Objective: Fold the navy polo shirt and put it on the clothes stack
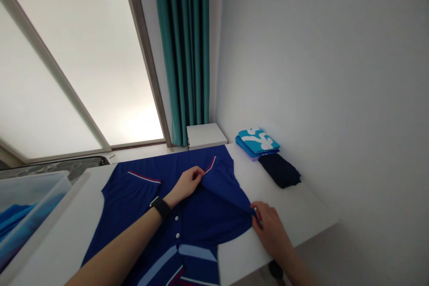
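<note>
A dark blue polo shirt [144, 205] lies spread on the white table, its collar toward me and its white buttons showing near the middle. The sleeve at left is folded inward, with a red and white trim across its cuff. My left hand [187, 183], with a black watch on the wrist, pinches the trimmed cuff of the other sleeve. My right hand [268, 223] grips the shirt's edge near the shoulder at right, just above the tabletop. Between both hands the sleeve fabric is partly lifted and stretched.
Folded blue clothes [258, 140] with a white print and a folded dark garment [279, 170] lie by the wall on the white table [311, 214]. A clear plastic bin [33, 187] holding blue cloth stands at left. Behind the table are a small white cabinet [206, 135] and a green curtain [184, 53].
</note>
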`<state>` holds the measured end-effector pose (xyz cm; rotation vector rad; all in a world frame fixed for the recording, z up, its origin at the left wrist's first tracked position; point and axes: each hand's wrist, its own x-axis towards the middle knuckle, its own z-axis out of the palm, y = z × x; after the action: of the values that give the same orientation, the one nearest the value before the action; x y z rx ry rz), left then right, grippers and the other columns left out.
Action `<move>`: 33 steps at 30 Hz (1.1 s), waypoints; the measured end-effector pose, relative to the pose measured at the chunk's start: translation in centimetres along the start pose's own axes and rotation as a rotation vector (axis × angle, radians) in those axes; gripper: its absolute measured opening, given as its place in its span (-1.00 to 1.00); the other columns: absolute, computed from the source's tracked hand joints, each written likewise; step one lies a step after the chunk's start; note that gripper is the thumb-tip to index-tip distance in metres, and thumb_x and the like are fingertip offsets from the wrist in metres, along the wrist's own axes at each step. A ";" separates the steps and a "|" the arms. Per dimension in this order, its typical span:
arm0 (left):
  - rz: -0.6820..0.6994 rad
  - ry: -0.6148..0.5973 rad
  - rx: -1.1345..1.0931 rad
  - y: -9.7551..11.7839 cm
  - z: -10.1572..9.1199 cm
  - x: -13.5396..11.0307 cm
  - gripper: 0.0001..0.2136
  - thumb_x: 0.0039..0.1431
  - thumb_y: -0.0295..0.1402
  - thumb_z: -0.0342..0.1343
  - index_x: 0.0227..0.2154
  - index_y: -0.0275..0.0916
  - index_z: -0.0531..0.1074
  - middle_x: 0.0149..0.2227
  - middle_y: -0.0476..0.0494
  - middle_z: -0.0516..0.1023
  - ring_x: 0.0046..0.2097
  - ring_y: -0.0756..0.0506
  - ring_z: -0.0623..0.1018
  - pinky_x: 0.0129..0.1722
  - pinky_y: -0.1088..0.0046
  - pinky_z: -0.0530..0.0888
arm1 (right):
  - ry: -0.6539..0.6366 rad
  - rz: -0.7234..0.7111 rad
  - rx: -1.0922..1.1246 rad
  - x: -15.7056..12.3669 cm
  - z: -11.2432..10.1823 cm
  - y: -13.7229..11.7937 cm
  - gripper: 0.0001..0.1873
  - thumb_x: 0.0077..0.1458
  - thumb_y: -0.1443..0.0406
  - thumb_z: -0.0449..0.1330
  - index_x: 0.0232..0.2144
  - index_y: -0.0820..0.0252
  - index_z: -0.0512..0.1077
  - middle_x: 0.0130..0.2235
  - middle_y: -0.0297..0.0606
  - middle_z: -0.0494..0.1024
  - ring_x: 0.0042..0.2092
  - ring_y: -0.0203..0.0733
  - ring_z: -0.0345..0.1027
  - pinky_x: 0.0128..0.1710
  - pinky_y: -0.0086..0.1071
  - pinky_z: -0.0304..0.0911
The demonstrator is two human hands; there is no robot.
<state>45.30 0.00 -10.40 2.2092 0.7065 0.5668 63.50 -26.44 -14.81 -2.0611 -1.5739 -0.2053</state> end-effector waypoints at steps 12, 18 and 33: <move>0.039 0.014 0.179 -0.9 -0.9 -0.5 -0.87 0.11 -0.48 0.02 -0.35 -0.21 0.46 -0.36 -0.07 0.51 -0.28 -0.11 0.48 -0.23 0.39 0.36 | -0.201 -0.055 0.230 1.9 -1.7 -1.7 -0.75 0.11 0.51 -0.02 -0.36 0.13 0.38 -0.33 -0.28 0.46 -0.24 -0.15 0.33 -0.15 -0.24 0.21; 0.037 0.060 0.232 -1.1 -0.2 -0.8 -0.85 0.14 -0.48 0.00 -0.33 -0.21 0.46 -0.33 -0.09 0.52 -0.23 -0.13 0.48 -0.18 0.34 0.36 | -0.094 -0.049 0.144 8.6 0.6 -0.3 -0.66 0.22 0.46 -0.08 -0.13 0.17 0.44 -0.21 -0.20 0.49 -0.13 -0.15 0.34 -0.05 -0.26 0.22; -0.002 0.079 0.256 -1.0 -0.2 -1.4 -0.84 0.21 -0.41 -0.03 -0.28 -0.18 0.46 -0.31 -0.09 0.54 -0.21 -0.15 0.47 -0.16 0.28 0.33 | -0.203 0.016 -0.239 20.9 8.0 -2.1 -0.75 0.31 0.24 -0.03 -0.23 0.17 0.43 -0.13 -0.10 0.51 -0.02 -0.03 0.28 -0.03 -0.21 0.07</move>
<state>43.77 -0.19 -11.28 2.4319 0.8627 0.5928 66.43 -4.36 -11.97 -2.3409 -1.7225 -0.1917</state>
